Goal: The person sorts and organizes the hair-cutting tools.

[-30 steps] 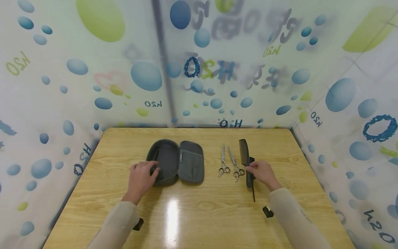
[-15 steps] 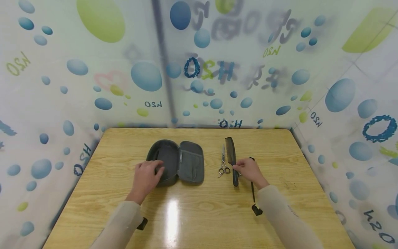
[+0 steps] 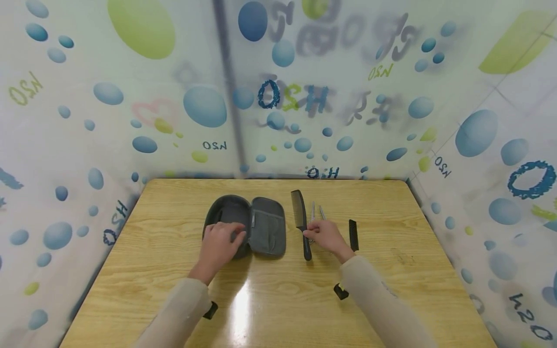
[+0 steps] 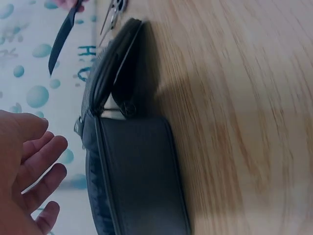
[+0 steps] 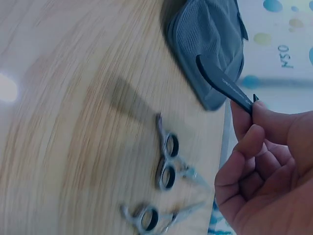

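Note:
My right hand (image 3: 326,235) pinches a black handled comb (image 3: 298,208) between thumb and fingertips, its toothed end pointing away. The right wrist view shows the comb's handle end (image 5: 222,83) above the table. My left hand (image 3: 221,245) is over the near part of a dark grey zip case (image 3: 210,211), which lies unzipped with its lid (image 3: 268,227) folded out to the right. In the left wrist view, this hand's fingers (image 4: 41,164) are loosely bent beside the case and hold nothing. Two pairs of silver scissors (image 5: 167,161) lie below the right hand, partly hidden in the head view.
A slim black comb (image 3: 353,234) lies right of the scissors, its thin tail hidden by the right forearm. The wooden table (image 3: 278,309) meets a patterned wall (image 3: 278,159) at its far edge.
My right hand has carried the handled comb leftward from beside the slim comb, across the scissors, toward the case. My left hand has shifted slightly right over the case.

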Demonstrator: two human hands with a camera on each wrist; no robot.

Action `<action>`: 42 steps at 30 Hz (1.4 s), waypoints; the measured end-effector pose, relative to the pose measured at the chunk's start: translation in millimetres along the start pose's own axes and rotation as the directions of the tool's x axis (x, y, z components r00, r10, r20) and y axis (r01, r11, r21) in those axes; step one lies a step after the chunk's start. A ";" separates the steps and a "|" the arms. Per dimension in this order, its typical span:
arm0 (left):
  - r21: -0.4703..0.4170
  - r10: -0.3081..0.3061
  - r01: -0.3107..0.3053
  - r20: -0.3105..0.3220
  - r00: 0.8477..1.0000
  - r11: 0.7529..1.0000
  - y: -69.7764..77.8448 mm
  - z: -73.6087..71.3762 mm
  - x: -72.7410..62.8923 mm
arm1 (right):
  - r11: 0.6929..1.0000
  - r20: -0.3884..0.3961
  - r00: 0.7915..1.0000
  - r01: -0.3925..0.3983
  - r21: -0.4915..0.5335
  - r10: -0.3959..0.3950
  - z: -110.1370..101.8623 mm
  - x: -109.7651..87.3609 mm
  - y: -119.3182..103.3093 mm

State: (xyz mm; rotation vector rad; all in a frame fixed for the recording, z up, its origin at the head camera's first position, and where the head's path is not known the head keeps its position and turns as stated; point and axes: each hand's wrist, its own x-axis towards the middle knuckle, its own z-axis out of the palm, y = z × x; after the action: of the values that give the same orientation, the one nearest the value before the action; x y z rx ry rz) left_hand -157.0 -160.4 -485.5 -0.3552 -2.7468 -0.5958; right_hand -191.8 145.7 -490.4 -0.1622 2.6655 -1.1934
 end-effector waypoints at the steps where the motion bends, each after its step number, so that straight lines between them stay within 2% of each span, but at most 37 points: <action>1: -0.007 0.001 -0.001 0.006 1.000 1.000 1.6 1.1 0.6 | 1.000 0.004 1.000 0.005 0.011 -0.005 2.2 0.3 -3.6; 8: -0.053 0.008 -0.007 0.028 1.000 0.999 11.0 8.2 2.6 | 0.997 0.034 0.999 0.030 0.064 -0.033 19.5 4.3 -20.6; 17: -0.062 0.014 -0.011 0.055 0.998 0.998 26.8 14.2 2.5 | 0.992 0.047 0.995 0.084 0.095 -0.089 38.2 7.6 -35.2; 24: -0.097 0.020 -0.010 0.099 0.995 0.995 35.7 20.8 0.0 | 0.992 0.036 0.993 0.109 0.065 -0.111 46.6 9.4 -42.6; 34: -0.094 0.052 -0.044 0.081 0.995 0.995 38.8 29.5 -4.2 | 0.988 0.054 0.991 0.116 0.100 -0.122 51.1 9.8 -49.8; 42: -0.166 0.048 -0.034 0.077 0.996 0.985 41.6 30.4 -4.1 | 0.984 0.070 0.992 0.095 0.152 -0.107 53.5 9.6 -52.6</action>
State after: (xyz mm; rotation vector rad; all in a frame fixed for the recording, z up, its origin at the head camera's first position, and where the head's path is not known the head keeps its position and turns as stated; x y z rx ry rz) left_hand -148.1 -111.1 -498.3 -0.4831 -2.7662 -0.8175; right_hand -187.6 70.3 -487.1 -0.3164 2.5161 -1.3815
